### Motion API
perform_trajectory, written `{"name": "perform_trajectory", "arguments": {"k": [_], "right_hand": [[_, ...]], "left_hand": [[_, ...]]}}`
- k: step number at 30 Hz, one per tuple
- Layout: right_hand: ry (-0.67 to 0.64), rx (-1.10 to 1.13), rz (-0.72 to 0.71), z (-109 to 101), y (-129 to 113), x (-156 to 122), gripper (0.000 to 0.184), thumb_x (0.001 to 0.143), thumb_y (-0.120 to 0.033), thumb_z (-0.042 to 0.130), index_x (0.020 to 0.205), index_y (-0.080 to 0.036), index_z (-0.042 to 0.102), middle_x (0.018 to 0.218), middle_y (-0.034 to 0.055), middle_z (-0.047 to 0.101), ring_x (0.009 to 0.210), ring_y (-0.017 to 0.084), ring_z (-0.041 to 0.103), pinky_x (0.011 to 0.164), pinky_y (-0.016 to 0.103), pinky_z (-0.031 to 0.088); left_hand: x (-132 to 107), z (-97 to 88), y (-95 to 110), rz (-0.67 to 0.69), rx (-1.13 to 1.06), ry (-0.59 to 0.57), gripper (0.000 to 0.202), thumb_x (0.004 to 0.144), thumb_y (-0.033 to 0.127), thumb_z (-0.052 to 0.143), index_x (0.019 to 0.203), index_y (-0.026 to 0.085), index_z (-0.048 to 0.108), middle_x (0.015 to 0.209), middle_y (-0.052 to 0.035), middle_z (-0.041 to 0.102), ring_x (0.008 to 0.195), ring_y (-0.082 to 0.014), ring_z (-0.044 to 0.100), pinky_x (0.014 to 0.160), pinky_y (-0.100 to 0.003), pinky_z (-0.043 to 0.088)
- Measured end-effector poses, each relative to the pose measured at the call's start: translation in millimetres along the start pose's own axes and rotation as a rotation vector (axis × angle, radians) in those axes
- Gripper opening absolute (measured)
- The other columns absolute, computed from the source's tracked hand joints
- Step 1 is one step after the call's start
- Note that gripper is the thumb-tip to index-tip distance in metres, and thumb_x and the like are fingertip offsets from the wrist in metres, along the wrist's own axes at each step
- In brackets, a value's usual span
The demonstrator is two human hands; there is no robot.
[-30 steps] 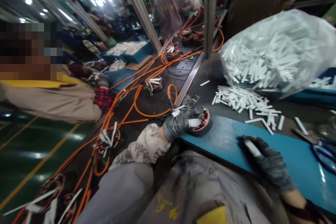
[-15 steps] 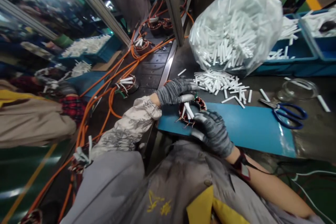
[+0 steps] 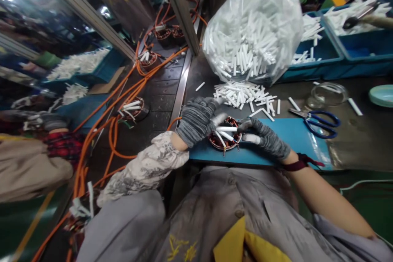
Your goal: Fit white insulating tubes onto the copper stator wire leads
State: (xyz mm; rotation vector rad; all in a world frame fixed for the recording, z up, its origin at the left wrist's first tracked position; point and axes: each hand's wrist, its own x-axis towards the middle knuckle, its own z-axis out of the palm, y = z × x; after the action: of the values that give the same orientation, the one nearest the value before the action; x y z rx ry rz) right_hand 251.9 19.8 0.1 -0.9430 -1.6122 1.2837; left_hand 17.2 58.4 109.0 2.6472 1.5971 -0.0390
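A ring-shaped motor stator with copper windings lies on a blue mat, with several white tubes across its top. My left hand, in a grey striped glove with white fingertips, is closed against the stator's left rim. From the right, my right hand, gloved alike, has thumb and forefinger around the end of one white tube at the stator's edge. Thin wire ends show at the stator's near side. The tips of some left fingers are hidden.
Behind the stator lies a loose pile of white tubes before a clear plastic bag full of them. Blue-handled scissors rest on the blue mat. Blue bins stand at right. Orange cables and other stators line the left.
The stator has turned, so its tubes now point rightward. My left hand has curled closer over its rim, and my right hand has moved to its right side. The view has shifted right.
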Motion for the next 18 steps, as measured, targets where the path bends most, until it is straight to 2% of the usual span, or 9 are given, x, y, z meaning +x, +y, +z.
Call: {"name": "perform_trajectory", "arguments": {"k": [1,3,6,8,12,15,18], "right_hand": [[-0.032,0.020,0.010,-1,0,0,0.034,0.089,-0.056,0.076,0.106,-0.027,0.073,0.108,0.0031,0.076,0.102,0.023,0.070,0.097,0.041,0.056],[-0.047,0.004,-0.002,-2,1,2,0.037,0.091,-0.059,0.073,0.105,-0.026,0.073,0.105,0.0036,0.076,0.099,0.023,0.071,0.095,0.040,0.057],[-0.052,-0.117,-0.067,-3,4,9,0.041,0.094,-0.062,0.067,0.108,-0.024,0.074,0.102,0.0048,0.076,0.094,0.023,0.070,0.092,0.040,0.056],[-0.100,-0.285,-0.142,-2,6,15,0.042,0.098,-0.061,0.063,0.114,-0.024,0.075,0.101,0.0066,0.076,0.094,0.024,0.068,0.094,0.042,0.053],[-0.190,-0.635,-0.296,4,4,21,0.037,0.106,-0.050,0.052,0.118,-0.027,0.078,0.102,0.0076,0.077,0.099,0.027,0.062,0.108,0.053,0.037],[-0.187,-0.716,-0.334,9,-1,20,0.035,0.108,-0.046,0.049,0.116,-0.030,0.079,0.098,0.0050,0.077,0.099,0.026,0.060,0.113,0.054,0.027],[-0.130,-0.713,-0.302,14,-4,18,0.033,0.106,-0.047,0.054,0.110,-0.029,0.081,0.092,0.0032,0.077,0.094,0.025,0.058,0.111,0.051,0.026]], "left_hand": [[0,2.8,5,0.080,-0.032,-0.011,0.051,0.104,0.051,0.055,0.140,0.017,0.064,0.129,-0.0133,0.073,0.120,-0.0288,0.067,0.108,-0.043,0.048],[0,10.4,15,0.195,-0.035,-0.107,0.045,0.102,0.052,0.058,0.129,0.019,0.071,0.120,-0.0111,0.076,0.112,-0.0286,0.069,0.102,-0.043,0.050],[1,23.0,22,0.242,0.056,-0.209,0.040,0.106,0.048,0.051,0.120,0.017,0.073,0.115,-0.0127,0.076,0.104,-0.0285,0.070,0.094,-0.043,0.051],[0,28.8,16,0.258,0.090,-0.230,0.042,0.107,0.046,0.048,0.114,0.014,0.073,0.111,-0.0147,0.076,0.101,-0.0281,0.070,0.090,-0.041,0.051],[-7,33.0,-8,0.333,0.024,-0.229,0.044,0.108,0.045,0.043,0.105,0.012,0.072,0.102,-0.0139,0.074,0.099,-0.0273,0.069,0.091,-0.040,0.052],[-11,36.0,-24,0.432,-0.118,-0.170,0.042,0.109,0.042,0.042,0.106,0.013,0.072,0.106,-0.0125,0.074,0.104,-0.0257,0.068,0.097,-0.040,0.053],[-12,41.8,-31,0.459,-0.208,-0.106,0.043,0.109,0.043,0.041,0.111,0.013,0.072,0.112,-0.0127,0.075,0.107,-0.0246,0.068,0.101,-0.040,0.053]]}}
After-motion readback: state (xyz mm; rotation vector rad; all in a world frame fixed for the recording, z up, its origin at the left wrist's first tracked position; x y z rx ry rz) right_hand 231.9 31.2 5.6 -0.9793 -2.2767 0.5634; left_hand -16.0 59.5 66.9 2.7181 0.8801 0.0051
